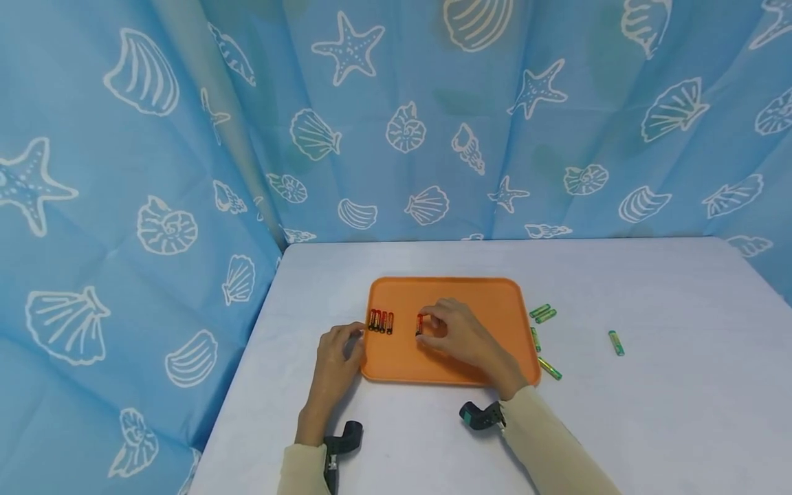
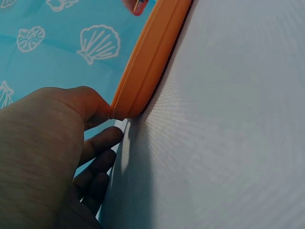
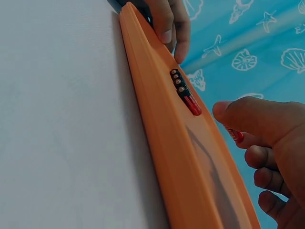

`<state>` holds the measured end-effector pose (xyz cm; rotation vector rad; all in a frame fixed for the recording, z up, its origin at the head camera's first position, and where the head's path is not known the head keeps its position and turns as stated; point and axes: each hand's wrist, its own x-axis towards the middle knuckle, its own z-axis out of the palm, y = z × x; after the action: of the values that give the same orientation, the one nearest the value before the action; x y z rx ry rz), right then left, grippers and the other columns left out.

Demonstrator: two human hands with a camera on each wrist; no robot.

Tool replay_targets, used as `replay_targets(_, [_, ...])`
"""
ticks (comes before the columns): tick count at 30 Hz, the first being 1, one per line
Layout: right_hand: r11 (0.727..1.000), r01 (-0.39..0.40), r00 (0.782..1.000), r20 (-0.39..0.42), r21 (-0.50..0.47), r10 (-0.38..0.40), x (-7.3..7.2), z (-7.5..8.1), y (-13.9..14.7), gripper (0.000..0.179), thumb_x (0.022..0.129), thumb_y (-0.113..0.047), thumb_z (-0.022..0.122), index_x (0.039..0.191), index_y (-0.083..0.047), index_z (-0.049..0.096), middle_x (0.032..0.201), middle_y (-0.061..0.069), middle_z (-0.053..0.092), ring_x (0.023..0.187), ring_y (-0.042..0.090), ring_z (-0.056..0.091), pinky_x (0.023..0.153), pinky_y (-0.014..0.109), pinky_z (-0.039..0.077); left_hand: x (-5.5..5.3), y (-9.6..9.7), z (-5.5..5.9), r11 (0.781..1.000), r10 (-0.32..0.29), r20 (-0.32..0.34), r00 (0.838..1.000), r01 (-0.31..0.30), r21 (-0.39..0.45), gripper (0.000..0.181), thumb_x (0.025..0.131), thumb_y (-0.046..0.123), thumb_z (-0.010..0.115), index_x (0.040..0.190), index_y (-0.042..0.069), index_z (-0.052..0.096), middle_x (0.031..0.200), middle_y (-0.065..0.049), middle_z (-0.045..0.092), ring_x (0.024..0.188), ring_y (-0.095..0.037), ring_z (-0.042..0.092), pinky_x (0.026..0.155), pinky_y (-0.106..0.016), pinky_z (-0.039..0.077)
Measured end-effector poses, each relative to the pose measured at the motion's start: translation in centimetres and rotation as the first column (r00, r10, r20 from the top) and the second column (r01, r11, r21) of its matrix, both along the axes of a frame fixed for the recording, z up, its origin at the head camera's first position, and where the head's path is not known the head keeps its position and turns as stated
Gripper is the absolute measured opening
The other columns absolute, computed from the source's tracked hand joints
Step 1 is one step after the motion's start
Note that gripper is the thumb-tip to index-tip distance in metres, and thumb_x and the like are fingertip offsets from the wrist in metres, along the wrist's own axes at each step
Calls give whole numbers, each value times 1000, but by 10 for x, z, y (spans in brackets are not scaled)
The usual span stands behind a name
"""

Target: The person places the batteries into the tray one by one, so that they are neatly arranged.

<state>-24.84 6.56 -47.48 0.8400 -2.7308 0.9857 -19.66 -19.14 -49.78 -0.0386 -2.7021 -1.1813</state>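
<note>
My right hand (image 1: 454,331) pinches a red-and-black battery (image 1: 419,324) between thumb and forefinger, over the middle of the orange tray (image 1: 442,292). In the right wrist view the thumb partly hides this battery (image 3: 234,134). Several more red-and-black batteries (image 1: 380,322) lie side by side near the tray's left edge. My left hand (image 1: 334,361) is at that left edge, its fingertips touching the rim. The left wrist view has its thumb (image 2: 95,107) against the rim of the tray (image 2: 147,62), the other fingers loosely bent below and apart from it.
Several green batteries lie on the white table (image 1: 680,385) to the right of the tray: a pair (image 1: 543,313), two (image 1: 548,368) near its right edge and one (image 1: 616,343) farther right. A blue curtain (image 1: 383,151) with white shells hangs behind and on the left.
</note>
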Motion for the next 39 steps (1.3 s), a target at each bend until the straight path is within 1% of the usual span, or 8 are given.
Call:
replay_targets(5, [1000, -12, 1000, 21, 15, 12, -3, -2, -10, 36, 85, -35, 81, 111, -13, 68, 83, -4, 49, 84, 16, 43, 79, 37, 35, 1, -1, -3, 1000, -1, -11, 1000, 1, 4, 29, 99, 17, 61, 129, 16, 64, 121, -2, 60, 123, -25, 48, 106, -48, 39])
replay_targets(13, [1000, -10, 999, 52, 20, 9, -12, -5, -23, 36, 86, -36, 80, 111, -14, 68, 82, -4, 48, 82, 15, 44, 76, 36, 35, -2, -2, 0, 1000, -10, -24, 1000, 10, 5, 30, 99, 16, 61, 129, 16, 64, 121, -2, 59, 124, -25, 47, 106, -48, 39])
replay_targets(18, [1000, -26, 999, 28, 16, 26, -16, -6, -29, 35, 84, -34, 81, 108, -12, 67, 80, -4, 46, 80, 15, 43, 75, 36, 35, -2, -1, 0, 1000, -5, -35, 999, 5, 8, 29, 99, 15, 61, 128, 15, 65, 120, -2, 60, 122, -25, 49, 104, -47, 40])
replay_targets(23, [998, -36, 999, 18, 46, 35, -19, -11, -32, 31, 85, -35, 80, 100, -13, 64, 78, -4, 43, 78, 15, 41, 75, 36, 32, -1, -2, -1, 1000, -7, -40, 999, 7, -2, 29, 98, 15, 62, 127, 15, 65, 119, -2, 60, 120, -25, 49, 104, -47, 41])
replay_targets(26, [998, -33, 999, 23, 53, 32, -20, -14, -34, 31, 86, -36, 79, 101, -13, 64, 78, -4, 43, 77, 15, 41, 74, 36, 32, 0, -2, -1, 1000, -6, -49, 999, 6, -13, 30, 98, 15, 63, 127, 15, 65, 119, -2, 60, 120, -25, 50, 103, -47, 41])
replay_targets(32, [999, -32, 999, 30, 39, 31, -23, -16, -36, 31, 87, -36, 79, 101, -14, 63, 79, -4, 44, 78, 15, 42, 73, 35, 33, 0, -2, -2, 1000, -16, -73, 997, 16, -8, 29, 98, 13, 62, 126, 14, 65, 118, -3, 60, 118, -26, 50, 101, -47, 41])
replay_targets(37, [997, -64, 998, 18, 45, 63, -24, -15, -38, 31, 87, -35, 78, 101, -12, 63, 78, -4, 44, 76, 15, 40, 73, 36, 31, -1, -2, -1, 1000, -17, -73, 997, 16, -6, 28, 98, 13, 61, 126, 14, 66, 117, -3, 61, 118, -26, 50, 101, -48, 42])
replay_targets(39, [996, -72, 997, 16, 44, 72, -25, -15, -39, 31, 88, -35, 78, 102, -12, 63, 78, -4, 44, 75, 15, 40, 73, 36, 30, -2, -2, -1, 1000, -24, -83, 996, 23, -6, 28, 98, 12, 62, 126, 13, 66, 117, -4, 61, 118, -27, 50, 101, -48, 42])
